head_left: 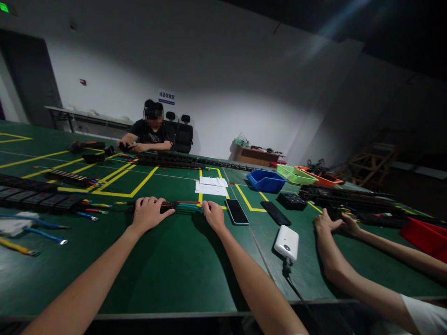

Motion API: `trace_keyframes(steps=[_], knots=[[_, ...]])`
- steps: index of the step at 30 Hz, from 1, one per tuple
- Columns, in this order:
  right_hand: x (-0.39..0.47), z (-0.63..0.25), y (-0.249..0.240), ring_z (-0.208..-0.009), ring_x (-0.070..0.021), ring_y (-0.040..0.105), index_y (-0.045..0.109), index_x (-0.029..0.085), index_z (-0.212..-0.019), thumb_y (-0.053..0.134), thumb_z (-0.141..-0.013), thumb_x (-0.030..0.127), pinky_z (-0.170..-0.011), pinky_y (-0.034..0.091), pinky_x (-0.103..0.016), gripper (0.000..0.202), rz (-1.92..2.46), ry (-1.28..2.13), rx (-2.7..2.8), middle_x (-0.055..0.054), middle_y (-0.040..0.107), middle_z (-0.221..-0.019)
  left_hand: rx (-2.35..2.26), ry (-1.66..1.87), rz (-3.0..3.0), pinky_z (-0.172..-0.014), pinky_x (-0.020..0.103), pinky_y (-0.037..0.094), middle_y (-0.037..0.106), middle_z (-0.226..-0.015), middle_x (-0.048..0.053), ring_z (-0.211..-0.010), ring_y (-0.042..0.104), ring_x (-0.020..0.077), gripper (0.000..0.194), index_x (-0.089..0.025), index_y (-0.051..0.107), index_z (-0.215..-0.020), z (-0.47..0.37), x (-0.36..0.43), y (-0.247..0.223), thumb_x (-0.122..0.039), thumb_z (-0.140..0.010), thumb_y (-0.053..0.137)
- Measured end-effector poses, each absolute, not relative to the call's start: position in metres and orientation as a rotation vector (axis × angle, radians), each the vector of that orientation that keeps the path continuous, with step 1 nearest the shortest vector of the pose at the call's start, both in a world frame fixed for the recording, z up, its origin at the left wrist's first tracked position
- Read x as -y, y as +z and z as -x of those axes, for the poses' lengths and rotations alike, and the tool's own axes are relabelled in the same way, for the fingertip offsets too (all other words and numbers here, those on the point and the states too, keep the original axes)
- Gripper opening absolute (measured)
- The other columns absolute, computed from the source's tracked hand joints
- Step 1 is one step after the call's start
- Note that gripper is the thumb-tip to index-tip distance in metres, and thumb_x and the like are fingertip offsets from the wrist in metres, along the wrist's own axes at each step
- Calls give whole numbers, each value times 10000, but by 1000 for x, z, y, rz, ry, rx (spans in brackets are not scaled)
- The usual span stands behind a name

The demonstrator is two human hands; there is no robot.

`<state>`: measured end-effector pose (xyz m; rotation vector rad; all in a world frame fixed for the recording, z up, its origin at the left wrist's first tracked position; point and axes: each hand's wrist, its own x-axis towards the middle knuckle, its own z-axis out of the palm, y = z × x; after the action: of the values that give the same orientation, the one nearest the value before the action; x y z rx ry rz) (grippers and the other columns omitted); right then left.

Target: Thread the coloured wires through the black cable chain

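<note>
A bundle of coloured wires [186, 204], with red, yellow, green and blue strands, stretches between my hands just over the green table. My left hand [150, 214] is closed over its dark sleeved part, fingers wrapped round it. At the bundle's right end, my right hand [213, 215] pinches the wire tips; the exact tips are hidden by the fingers. A phone [237, 212] lies just right of my right hand. Left of my left hand, short wire ends with yellow, red and blue sleeves [92, 204] stick out from a black segmented block [42, 197].
White papers [211, 187] lie ahead. A second dark phone [275, 212] and a white power bank [287, 243] with a cable are on the right. Beyond stand blue [266, 180], green and orange bins. A co-worker's hands [328, 224] work at right; another person sits opposite.
</note>
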<state>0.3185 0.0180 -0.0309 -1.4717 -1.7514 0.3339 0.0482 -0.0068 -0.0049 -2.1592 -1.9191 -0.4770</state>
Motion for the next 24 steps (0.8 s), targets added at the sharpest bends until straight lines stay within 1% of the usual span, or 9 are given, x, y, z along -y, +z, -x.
trace_keyframes(steps=[3,7,11,16,18,22,24], knots=[[-19,-319,-32,-640,-152,590,685,209,-806,413,-1015,450,-584,347,-223,419,1426,321,1713,-21,678,-718,1926,-467,2163,-995,492,294,682,-1141,170,-1112,557,360,723,-225,690,-1169,-48,7,-4,-800,-844,396],[-20,-320,-34,-579,-138,551,678,196,-726,418,-1014,462,-575,340,-228,471,1368,312,1753,-17,645,-647,1916,-455,2160,-998,487,293,681,-1145,168,-1116,557,358,717,-227,687,-1170,-47,8,-4,-794,-854,384],[-20,-319,-34,-542,-135,545,684,189,-681,395,-1023,478,-557,329,-234,533,1397,408,1785,-22,639,-604,1910,-458,2158,-994,488,293,680,-1130,169,-1108,557,356,723,-221,687,-1154,-47,7,-6,-800,-854,376],[-17,-318,-33,-577,-145,542,656,202,-702,406,-1016,468,-544,280,-244,482,1407,225,1715,-19,644,-644,1901,-468,2155,-987,492,292,679,-1120,173,-1091,561,353,719,-215,689,-1141,-46,6,-8,-795,-860,372],[-17,-318,-33,-580,-147,542,665,202,-708,399,-1018,475,-544,275,-247,491,1416,204,1708,-22,646,-648,1898,-471,2161,-986,489,293,678,-1123,173,-1089,562,352,727,-212,689,-1138,-46,6,-8,-801,-859,368],[-19,-318,-35,-550,-141,548,687,195,-680,381,-1024,513,-546,293,-244,561,1469,338,1789,-33,654,-625,1883,-493,2169,-983,499,290,676,-1112,178,-1076,561,357,736,-199,691,-1131,-44,6,-9,-801,-862,364],[-20,-318,-36,-554,-138,557,684,194,-679,390,-1024,519,-548,295,-238,557,1489,374,1814,-33,662,-628,1882,-500,2173,-979,500,290,675,-1107,178,-1068,562,356,739,-197,691,-1127,-44,5,-9,-804,-861,365]])
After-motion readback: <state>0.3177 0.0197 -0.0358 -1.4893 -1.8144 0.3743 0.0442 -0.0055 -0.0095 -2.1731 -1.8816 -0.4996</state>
